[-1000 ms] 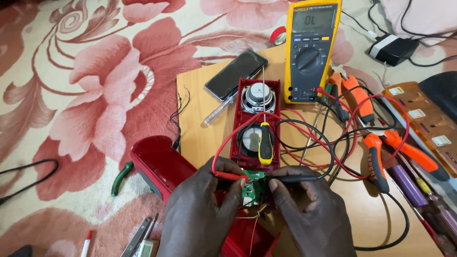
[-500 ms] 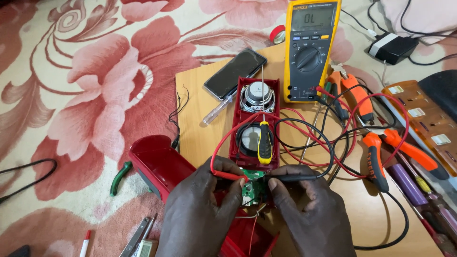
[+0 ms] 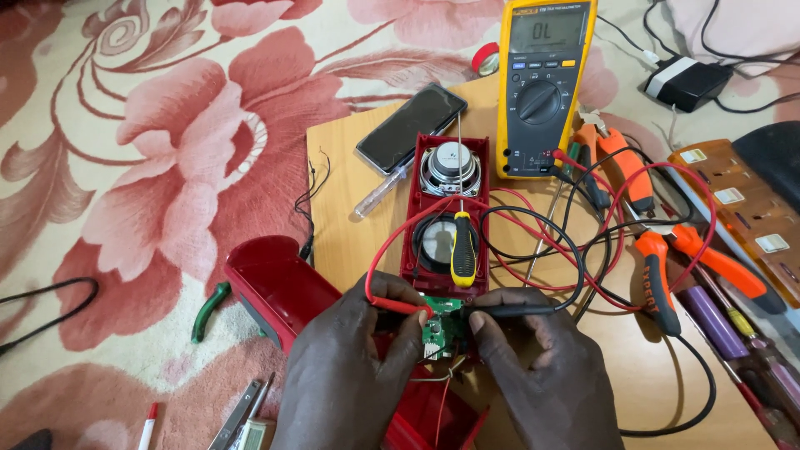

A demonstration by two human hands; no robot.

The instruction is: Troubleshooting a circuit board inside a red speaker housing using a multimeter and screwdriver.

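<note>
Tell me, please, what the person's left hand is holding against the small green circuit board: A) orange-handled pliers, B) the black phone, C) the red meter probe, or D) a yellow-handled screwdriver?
C: the left hand pinches the red meter probe, whose tip meets the green circuit board, while the right hand holds the black probe from the other side.

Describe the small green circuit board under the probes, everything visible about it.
The green circuit board is small, roughly rectangular, with tiny components and pale solder spots on its face. It sits at the near end of the open red speaker housing, below the two round speakers. The left hand presses a red probe to its left edge; the right hand presses a black probe to its right edge. Thin wires leave its lower edge. Fingers hide part of it.
</note>
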